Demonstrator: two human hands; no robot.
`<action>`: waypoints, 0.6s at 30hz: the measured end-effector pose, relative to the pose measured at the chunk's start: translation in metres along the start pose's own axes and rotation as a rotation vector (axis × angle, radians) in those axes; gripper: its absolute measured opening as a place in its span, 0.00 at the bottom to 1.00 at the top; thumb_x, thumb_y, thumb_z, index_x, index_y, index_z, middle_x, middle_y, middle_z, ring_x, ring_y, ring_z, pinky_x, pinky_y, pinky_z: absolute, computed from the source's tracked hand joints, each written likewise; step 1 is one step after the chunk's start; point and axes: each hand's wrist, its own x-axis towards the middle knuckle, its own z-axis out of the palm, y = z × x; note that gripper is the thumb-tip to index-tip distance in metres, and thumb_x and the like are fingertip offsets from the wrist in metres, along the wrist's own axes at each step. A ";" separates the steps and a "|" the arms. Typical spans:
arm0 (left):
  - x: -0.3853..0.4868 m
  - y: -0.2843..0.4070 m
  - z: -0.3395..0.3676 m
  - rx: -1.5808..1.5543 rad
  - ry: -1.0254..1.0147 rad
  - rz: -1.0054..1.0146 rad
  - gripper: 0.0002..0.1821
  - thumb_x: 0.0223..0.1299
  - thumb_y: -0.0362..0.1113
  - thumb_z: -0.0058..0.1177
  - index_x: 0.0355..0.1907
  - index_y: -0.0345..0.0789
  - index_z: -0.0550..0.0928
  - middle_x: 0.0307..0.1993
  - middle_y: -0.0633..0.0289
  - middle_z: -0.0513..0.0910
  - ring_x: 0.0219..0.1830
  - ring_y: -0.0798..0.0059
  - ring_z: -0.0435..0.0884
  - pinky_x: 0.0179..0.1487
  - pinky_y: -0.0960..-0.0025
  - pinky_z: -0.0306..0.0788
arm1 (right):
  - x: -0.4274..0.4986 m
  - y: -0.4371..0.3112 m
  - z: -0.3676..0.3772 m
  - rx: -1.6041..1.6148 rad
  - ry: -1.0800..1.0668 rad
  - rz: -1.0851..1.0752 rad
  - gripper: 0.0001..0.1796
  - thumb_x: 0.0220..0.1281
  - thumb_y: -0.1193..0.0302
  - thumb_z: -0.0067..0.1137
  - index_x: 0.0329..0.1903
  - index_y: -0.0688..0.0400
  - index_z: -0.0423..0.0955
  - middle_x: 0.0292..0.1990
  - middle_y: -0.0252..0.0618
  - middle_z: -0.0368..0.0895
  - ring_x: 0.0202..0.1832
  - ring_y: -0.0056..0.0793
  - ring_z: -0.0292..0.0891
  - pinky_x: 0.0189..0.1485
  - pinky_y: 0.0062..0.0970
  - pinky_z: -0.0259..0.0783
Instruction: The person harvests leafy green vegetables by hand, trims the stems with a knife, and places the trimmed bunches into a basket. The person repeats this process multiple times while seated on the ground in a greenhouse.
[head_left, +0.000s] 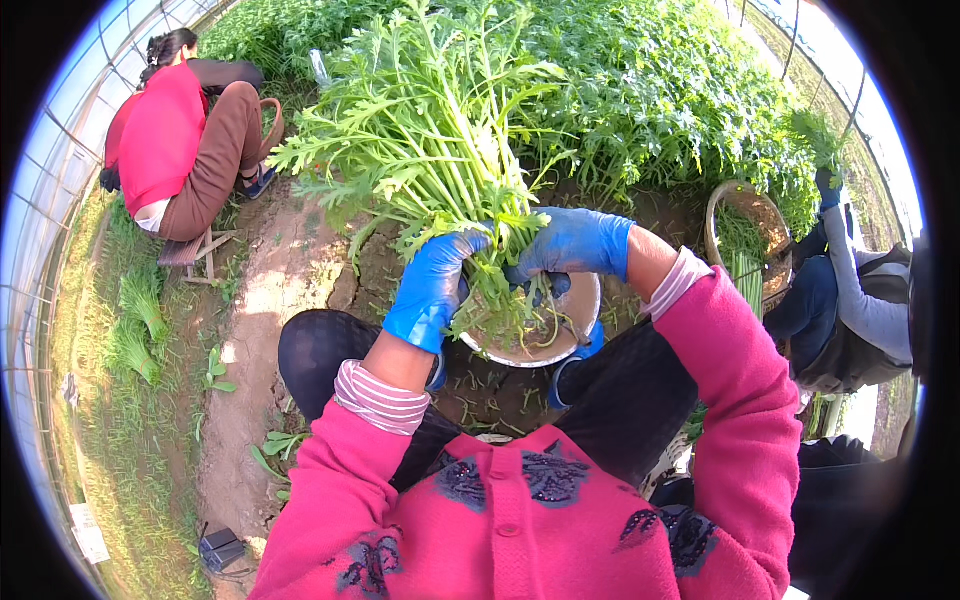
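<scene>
A big bunch of leafy greens (457, 142) with lobed leaves and pale stems fans out away from me. My left hand (435, 289), in a blue glove, is wrapped around the bunch's lower part from the left. On the other side my right hand (577, 244), gloved alike, grips the lower stems, its fingers curled partly out of sight beneath leaves. Below both hands, between my knees, stands a round basin (586, 319) with a white rim. Loose leaves and stem ends hang over it and hide part of its inside.
Dense greens (645, 90) grow ahead. At left a person (165, 142) sits on a low stool (184, 251); tied bundles (139, 322) lie behind. On the right, another person (855, 300) holds greens beside a basket (712, 225). A small black device (221, 550) lies on the soil.
</scene>
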 end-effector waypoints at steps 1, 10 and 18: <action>0.002 -0.004 -0.003 0.099 0.043 0.048 0.21 0.50 0.31 0.58 0.49 0.27 0.77 0.43 0.56 0.81 0.41 0.68 0.80 0.47 0.66 0.75 | 0.000 0.003 -0.001 -0.003 -0.015 -0.032 0.14 0.51 0.69 0.60 0.39 0.64 0.78 0.27 0.39 0.82 0.18 0.23 0.75 0.22 0.23 0.74; 0.038 -0.004 -0.006 0.088 -0.039 0.182 0.21 0.57 0.36 0.57 0.53 0.31 0.75 0.44 0.59 0.80 0.43 0.71 0.79 0.49 0.67 0.73 | 0.020 -0.006 -0.013 -0.212 0.109 -0.001 0.15 0.50 0.68 0.58 0.40 0.62 0.76 0.25 0.44 0.81 0.21 0.30 0.76 0.26 0.30 0.73; 0.055 0.033 0.004 -0.096 -0.259 0.083 0.23 0.54 0.34 0.59 0.53 0.30 0.75 0.48 0.55 0.79 0.48 0.65 0.79 0.54 0.62 0.73 | 0.027 -0.010 -0.036 -0.208 0.102 0.073 0.17 0.49 0.65 0.62 0.39 0.63 0.77 0.26 0.39 0.82 0.20 0.24 0.76 0.25 0.25 0.74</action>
